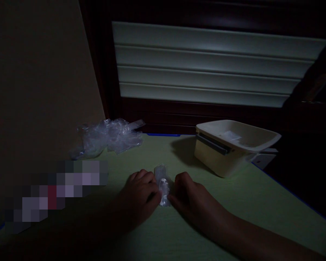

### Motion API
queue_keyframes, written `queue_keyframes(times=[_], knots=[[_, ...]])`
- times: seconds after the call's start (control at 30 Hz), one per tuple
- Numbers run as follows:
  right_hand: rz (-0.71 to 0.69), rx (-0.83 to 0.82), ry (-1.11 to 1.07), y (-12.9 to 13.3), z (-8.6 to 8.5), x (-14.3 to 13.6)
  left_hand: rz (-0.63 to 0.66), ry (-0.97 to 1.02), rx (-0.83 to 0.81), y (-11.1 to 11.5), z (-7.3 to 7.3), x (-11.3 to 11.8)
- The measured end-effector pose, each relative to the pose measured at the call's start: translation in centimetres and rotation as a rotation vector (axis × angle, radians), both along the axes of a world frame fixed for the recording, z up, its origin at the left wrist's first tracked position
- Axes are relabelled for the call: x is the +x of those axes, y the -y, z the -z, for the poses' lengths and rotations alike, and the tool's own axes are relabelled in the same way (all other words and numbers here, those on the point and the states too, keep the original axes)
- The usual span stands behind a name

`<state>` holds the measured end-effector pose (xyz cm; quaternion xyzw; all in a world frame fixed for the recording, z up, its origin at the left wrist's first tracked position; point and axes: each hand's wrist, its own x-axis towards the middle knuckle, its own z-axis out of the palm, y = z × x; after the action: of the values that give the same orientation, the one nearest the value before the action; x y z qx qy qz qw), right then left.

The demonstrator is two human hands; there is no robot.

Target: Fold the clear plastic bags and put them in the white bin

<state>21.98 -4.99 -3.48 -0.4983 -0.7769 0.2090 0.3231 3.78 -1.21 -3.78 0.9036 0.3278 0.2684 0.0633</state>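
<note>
Between two bare hands, near the middle of a pale green surface with blue edging (152, 154), lies a small, clear, shiny plastic packet (163, 185), its length running from near to far. The left hand (142, 190) sits just left of it, fingers bent and bunched, with the thumb reaching to the packet's left edge. On the right side, the right hand (191, 197) has its fingers curled inward and its thumb stretched toward the packet's near right edge. From where I stand, in this dim light, I cannot tell whether either hand is really pinching the plastic or only resting against it.

Farther off to the left, near the wall (38, 79), a loose heap of crumpled clear plastic (112, 136) catches some light. Nearer on that side is a long pale shape (70, 185), too blurred into squares to name. To the far right stands a cream, open-topped plastic tub with a dark grey strip on its side (225, 156); a small translucent piece (230, 136) shows inside. Beyond the surface's far edge, pale horizontal slats (206, 69) sit in a dark frame.
</note>
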Motion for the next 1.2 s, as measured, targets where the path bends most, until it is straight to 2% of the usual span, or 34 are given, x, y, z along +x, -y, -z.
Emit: queue_keyframes(times=[0.1, 0.27, 0.43, 0.63, 0.7, 0.83, 0.93, 1.07, 1.2], knots=[[-0.022, 0.092, 0.095, 0.0, -0.1, 0.1, -0.012, -0.004, -0.021, 0.0, -0.2, -0.1], [-0.185, 0.225, 0.264, -0.1, -0.3, 0.3, -0.011, 0.061, -0.054, -0.6, 0.3, -0.3], [-0.170, 0.278, 0.370, -0.2, -0.4, 0.3, -0.008, 0.152, -0.026, -1.0, 1.0, -0.3], [-0.170, 0.279, 0.418, -0.1, -0.4, 0.2, -0.139, 0.133, 0.043, 0.1, 0.4, -0.4], [-0.171, 0.283, 0.419, -0.1, -0.4, 0.2, -0.117, 0.082, 0.094, 0.3, 0.2, -0.4], [-0.162, 0.298, 0.426, -0.3, -0.4, 0.2, 0.011, -0.031, 0.242, 0.1, 0.3, -0.4], [-0.160, 0.299, 0.432, -0.3, -0.5, 0.1, 0.057, -0.052, 0.266, -0.1, 0.4, -0.5], [-0.153, 0.301, 0.422, -0.1, -0.5, 0.1, 0.067, -0.091, 0.251, -0.2, 0.3, -0.7], [-0.152, 0.299, 0.434, 0.0, -0.4, 0.2, 0.013, -0.109, 0.213, 0.0, 0.0, -0.7]])
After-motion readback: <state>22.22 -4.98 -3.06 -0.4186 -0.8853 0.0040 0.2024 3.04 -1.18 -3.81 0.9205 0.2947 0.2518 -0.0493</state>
